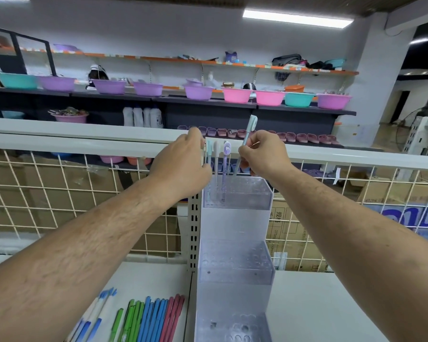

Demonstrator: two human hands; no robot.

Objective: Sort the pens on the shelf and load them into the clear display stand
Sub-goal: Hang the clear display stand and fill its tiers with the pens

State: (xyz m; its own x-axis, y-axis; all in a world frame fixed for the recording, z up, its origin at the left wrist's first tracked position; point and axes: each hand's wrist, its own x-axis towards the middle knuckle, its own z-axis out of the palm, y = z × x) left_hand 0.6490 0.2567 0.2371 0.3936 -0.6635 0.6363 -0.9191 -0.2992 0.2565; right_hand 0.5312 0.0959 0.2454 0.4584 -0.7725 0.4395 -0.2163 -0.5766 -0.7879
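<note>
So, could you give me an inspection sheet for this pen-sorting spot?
Surface: white shop shelf.
Job's things: clear tiered plastic display stand, with a few pale pens upright in its top tier; green, blue and red pens lying loose to its left.
Clutter: nothing seen.
Grips: right hand pinches a pale teal capped pen over the top tier; left hand is at the upright pens, its grip hidden.
Cables: nothing seen.
Surroundings: white wire mesh panel behind, cardboard boxes beyond it, coloured plastic basins on far shelves.
</note>
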